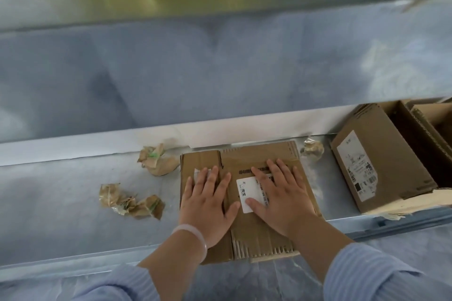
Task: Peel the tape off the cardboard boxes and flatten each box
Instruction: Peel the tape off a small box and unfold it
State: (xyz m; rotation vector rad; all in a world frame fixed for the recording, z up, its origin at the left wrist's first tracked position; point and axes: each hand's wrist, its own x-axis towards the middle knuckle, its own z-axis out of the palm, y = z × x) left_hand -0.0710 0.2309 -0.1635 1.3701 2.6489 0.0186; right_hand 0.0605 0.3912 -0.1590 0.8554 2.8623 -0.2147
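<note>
Step in hand: pressing flat. The flattened box (pixel 256 232) lies on the surface (pixel 61 203), front and centre, and its near edge seems to overhang the lip. I have both hands on it, palms down, fingers straight and spread, gripping nothing. Left hand (pixel 208 203) is on the left panel; right hand (pixel 281 193) is partly over the white label (pixel 244 188). To do it well, I'd lean weight through the palms and slide outward along the creases so the folds set, minding the overhang. Wrists low, bare forearms angling in from below. Tape wads (pixel 159 161) lie just left. Second box (pixel 374 166), right, not yet flattened.
</note>
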